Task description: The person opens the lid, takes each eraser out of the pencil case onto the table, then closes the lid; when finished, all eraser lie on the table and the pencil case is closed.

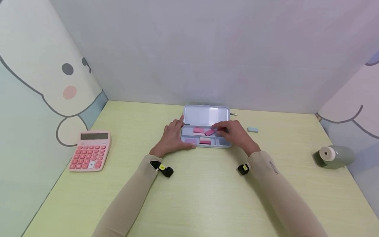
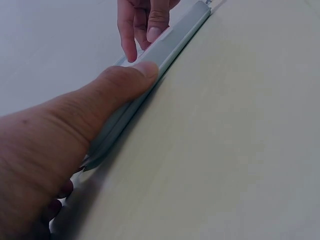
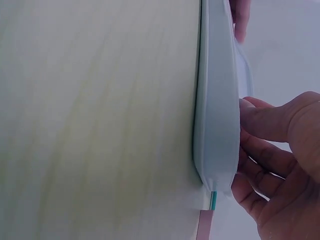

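A pale blue pencil case [image 1: 217, 146] lies with its hinged lid [image 1: 196, 114] folded back. My left hand [image 1: 171, 140] holds its left end, the thumb pressed on the front rim in the left wrist view and fingers spread up the side. Over the right part of the tray, my right hand [image 1: 237, 133] has thumb and index fingertips at a slanted pink eraser [image 1: 210, 132] and seems to pinch it; the fingers partly cover the contact. Another pink-and-white eraser [image 1: 198, 130] sits to its left. In front lie a second two-tone eraser [image 1: 205, 141] and a lilac block [image 1: 190, 141].
A small blue block [image 1: 253, 129] lies right of the case. The metal tip of a pencil-like item [image 1: 233, 114] shows beside the lid. A pink calculator [image 1: 90, 150] is at the left, a grey-green device with a white round front [image 1: 334, 156] at the right. A curtained wall stands behind.
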`<state>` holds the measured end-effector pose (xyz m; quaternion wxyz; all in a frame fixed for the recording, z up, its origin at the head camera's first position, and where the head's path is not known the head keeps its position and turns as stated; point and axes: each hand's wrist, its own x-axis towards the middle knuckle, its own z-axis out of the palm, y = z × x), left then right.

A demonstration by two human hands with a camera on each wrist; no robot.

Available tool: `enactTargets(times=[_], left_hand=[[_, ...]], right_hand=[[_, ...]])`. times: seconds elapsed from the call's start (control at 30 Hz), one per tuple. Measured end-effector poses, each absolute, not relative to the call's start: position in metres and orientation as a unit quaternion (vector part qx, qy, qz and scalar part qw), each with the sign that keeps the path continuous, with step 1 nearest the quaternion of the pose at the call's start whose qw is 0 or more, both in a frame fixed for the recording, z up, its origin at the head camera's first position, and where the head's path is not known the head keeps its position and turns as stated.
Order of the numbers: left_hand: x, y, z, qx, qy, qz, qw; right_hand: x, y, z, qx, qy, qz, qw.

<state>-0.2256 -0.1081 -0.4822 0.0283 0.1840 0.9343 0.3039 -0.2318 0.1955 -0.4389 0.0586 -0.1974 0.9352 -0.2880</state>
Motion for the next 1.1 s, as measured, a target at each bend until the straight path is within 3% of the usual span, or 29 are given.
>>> enactTargets(times=[0.57, 1.1], left_hand=[[-0.224, -0.109, -0.481, 0.181, 0.933, 0.311, 0.035], [-0.224, -0.109, -0.480, 0.183, 0.934, 0.303, 0.039]], right_hand=[[-0.233, 0.176, -0.425, -0.185, 0.943, -0.253, 0.112], [-0.233, 0.173, -0.425, -0.169, 0.954, -0.232, 0.091]])
